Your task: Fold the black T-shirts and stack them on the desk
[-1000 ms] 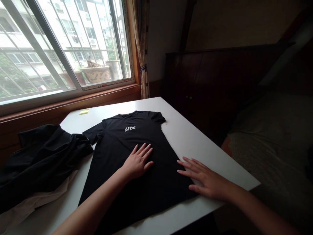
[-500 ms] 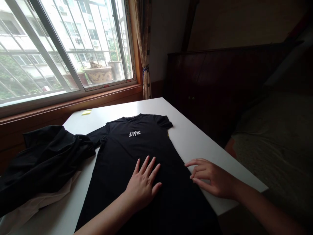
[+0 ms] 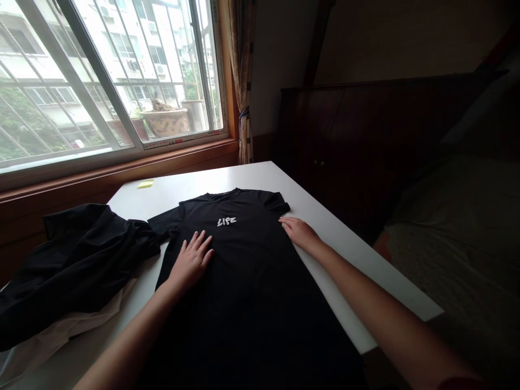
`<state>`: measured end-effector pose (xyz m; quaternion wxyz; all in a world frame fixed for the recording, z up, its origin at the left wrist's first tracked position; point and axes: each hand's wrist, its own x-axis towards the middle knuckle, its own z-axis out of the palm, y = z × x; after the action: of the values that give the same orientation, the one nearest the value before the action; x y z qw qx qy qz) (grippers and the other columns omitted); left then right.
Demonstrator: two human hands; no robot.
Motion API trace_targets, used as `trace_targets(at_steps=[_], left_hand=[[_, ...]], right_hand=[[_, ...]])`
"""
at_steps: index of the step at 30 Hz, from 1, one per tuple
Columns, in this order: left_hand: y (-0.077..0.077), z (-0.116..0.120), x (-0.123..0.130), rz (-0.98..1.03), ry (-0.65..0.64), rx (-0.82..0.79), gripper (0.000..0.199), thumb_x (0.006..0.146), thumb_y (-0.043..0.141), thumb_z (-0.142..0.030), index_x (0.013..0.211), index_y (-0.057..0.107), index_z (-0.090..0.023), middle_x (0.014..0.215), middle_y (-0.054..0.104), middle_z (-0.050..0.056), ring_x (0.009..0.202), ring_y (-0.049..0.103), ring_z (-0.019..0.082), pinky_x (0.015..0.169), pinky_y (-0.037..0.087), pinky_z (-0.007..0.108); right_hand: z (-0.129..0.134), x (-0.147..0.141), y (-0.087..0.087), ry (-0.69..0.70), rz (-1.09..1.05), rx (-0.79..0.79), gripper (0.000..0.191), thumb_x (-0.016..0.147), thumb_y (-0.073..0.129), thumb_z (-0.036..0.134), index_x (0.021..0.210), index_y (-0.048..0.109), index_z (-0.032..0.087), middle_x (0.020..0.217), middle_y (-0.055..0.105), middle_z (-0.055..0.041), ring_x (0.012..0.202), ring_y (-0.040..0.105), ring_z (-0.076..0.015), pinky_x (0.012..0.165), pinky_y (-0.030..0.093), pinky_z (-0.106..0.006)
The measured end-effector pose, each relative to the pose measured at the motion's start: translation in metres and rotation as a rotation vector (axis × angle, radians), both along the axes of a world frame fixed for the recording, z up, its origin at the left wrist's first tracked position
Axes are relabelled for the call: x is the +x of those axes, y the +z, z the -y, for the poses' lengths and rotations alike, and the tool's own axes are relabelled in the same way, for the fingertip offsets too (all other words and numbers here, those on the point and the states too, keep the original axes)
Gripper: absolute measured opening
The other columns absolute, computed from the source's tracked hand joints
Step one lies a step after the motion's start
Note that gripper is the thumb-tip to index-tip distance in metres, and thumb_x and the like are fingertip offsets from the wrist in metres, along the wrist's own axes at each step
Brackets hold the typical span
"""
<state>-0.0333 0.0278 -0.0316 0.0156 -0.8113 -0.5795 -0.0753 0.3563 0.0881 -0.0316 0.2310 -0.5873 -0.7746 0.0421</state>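
A black short-sleeved T-shirt with white lettering on its chest lies spread face up, its collar pointing away from me. My left hand rests flat on the shirt's left chest, fingers stretched out and slightly apart. At the shirt's right side, just below the sleeve, my right hand touches the edge with its fingers extended close together. Nothing shows held in either hand. The shirt's lower end runs out of view at the bottom.
The shirt lies on a white table with a corner at the lower right. Crumpled black clothing is heaped at the left, over some pale cloth. A yellow sticky note lies near the far edge, below the window.
My left hand has moved up and left across the shirt. My right hand has gone up along the right side to below the sleeve, covering where a bit of yellow showed.
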Motion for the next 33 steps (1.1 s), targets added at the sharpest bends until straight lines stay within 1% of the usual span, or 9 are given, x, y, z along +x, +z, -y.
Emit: trace_targets(at_steps=[3, 6, 8, 11, 14, 19, 23, 28, 33], left_hand=[[-0.011, -0.007, -0.023, -0.015, 0.033, -0.011, 0.053, 0.105, 0.038, -0.043, 0.155, 0.037, -0.024, 0.163, 0.029, 0.006, 0.152, 0.022, 0.028, 0.121, 0.022, 0.055], [-0.013, -0.005, -0.027, -0.028, 0.033, -0.004, 0.054, 0.104, 0.039, -0.045, 0.155, 0.036, -0.026, 0.164, 0.026, 0.004, 0.152, 0.021, 0.028, 0.122, 0.021, 0.055], [-0.012, -0.004, -0.026, -0.029, 0.036, -0.007, 0.054, 0.104, 0.038, -0.046, 0.155, 0.036, -0.027, 0.164, 0.026, 0.004, 0.152, 0.021, 0.028, 0.122, 0.02, 0.054], [-0.012, -0.005, -0.024, -0.037, 0.041, -0.013, 0.055, 0.105, 0.037, -0.046, 0.156, 0.035, -0.026, 0.164, 0.025, 0.003, 0.153, 0.02, 0.027, 0.122, 0.02, 0.054], [-0.012, -0.006, -0.026, -0.053, 0.04, -0.023, 0.055, 0.105, 0.036, -0.046, 0.156, 0.034, -0.027, 0.165, 0.024, 0.003, 0.153, 0.019, 0.027, 0.122, 0.02, 0.054], [-0.011, -0.009, -0.027, -0.057, 0.037, -0.038, 0.055, 0.105, 0.035, -0.047, 0.156, 0.033, -0.029, 0.165, 0.023, 0.003, 0.153, 0.018, 0.027, 0.122, 0.02, 0.056], [-0.01, -0.011, -0.021, -0.059, 0.039, -0.032, 0.055, 0.105, 0.035, -0.048, 0.156, 0.034, -0.028, 0.165, 0.024, 0.004, 0.153, 0.018, 0.028, 0.122, 0.019, 0.056], [-0.01, -0.015, -0.014, -0.058, 0.059, -0.024, 0.055, 0.105, 0.035, -0.048, 0.156, 0.034, -0.029, 0.165, 0.025, 0.004, 0.153, 0.017, 0.028, 0.122, 0.018, 0.056], [-0.01, -0.017, -0.014, -0.062, 0.063, -0.029, 0.056, 0.105, 0.034, -0.049, 0.157, 0.032, -0.03, 0.165, 0.023, 0.004, 0.154, 0.016, 0.028, 0.122, 0.017, 0.056]], right_hand=[[-0.018, 0.007, -0.001, -0.012, 0.02, -0.028, 0.029, 0.094, 0.052, 0.025, 0.106, 0.078, 0.025, 0.124, 0.072, -0.0019, 0.118, 0.065, -0.0219, 0.108, 0.048, -0.036], [-0.029, 0.014, 0.002, -0.022, 0.039, -0.07, 0.021, 0.09, 0.06, 0.031, 0.096, 0.08, 0.031, 0.118, 0.075, 0.0036, 0.11, 0.069, -0.022, 0.1, 0.052, -0.035], [-0.035, 0.017, 0.004, -0.037, 0.051, -0.099, 0.018, 0.087, 0.063, 0.035, 0.094, 0.08, 0.034, 0.117, 0.075, 0.0055, 0.108, 0.07, -0.0229, 0.096, 0.054, -0.036], [-0.041, 0.022, 0.007, -0.05, 0.063, -0.146, 0.019, 0.083, 0.067, 0.038, 0.097, 0.08, 0.035, 0.117, 0.075, 0.0062, 0.108, 0.07, -0.0244, 0.095, 0.054, -0.036], [-0.045, 0.026, 0.008, -0.042, 0.067, -0.192, 0.022, 0.08, 0.069, 0.035, 0.099, 0.08, 0.035, 0.122, 0.073, 0.006, 0.113, 0.068, -0.0259, 0.1, 0.052, -0.038], [-0.049, 0.03, 0.006, 0.004, 0.023, -0.233, 0.025, 0.085, 0.066, 0.031, 0.106, 0.079, 0.035, 0.128, 0.07, 0.0064, 0.12, 0.065, -0.0255, 0.106, 0.049, -0.039], [-0.054, 0.034, -0.001, 0.024, -0.039, -0.215, 0.028, 0.089, 0.061, 0.028, 0.112, 0.077, 0.032, 0.132, 0.068, 0.0041, 0.128, 0.059, -0.026, 0.111, 0.046, -0.042], [-0.057, 0.037, -0.01, 0.05, -0.082, -0.166, 0.032, 0.093, 0.055, 0.028, 0.119, 0.074, 0.032, 0.136, 0.065, 0.0036, 0.135, 0.053, -0.0248, 0.116, 0.041, -0.044], [-0.051, 0.027, -0.01, 0.051, -0.052, -0.117, 0.037, 0.096, 0.047, 0.027, 0.124, 0.072, 0.024, 0.142, 0.061, -0.0023, 0.138, 0.049, -0.0248, 0.119, 0.036, -0.043]])
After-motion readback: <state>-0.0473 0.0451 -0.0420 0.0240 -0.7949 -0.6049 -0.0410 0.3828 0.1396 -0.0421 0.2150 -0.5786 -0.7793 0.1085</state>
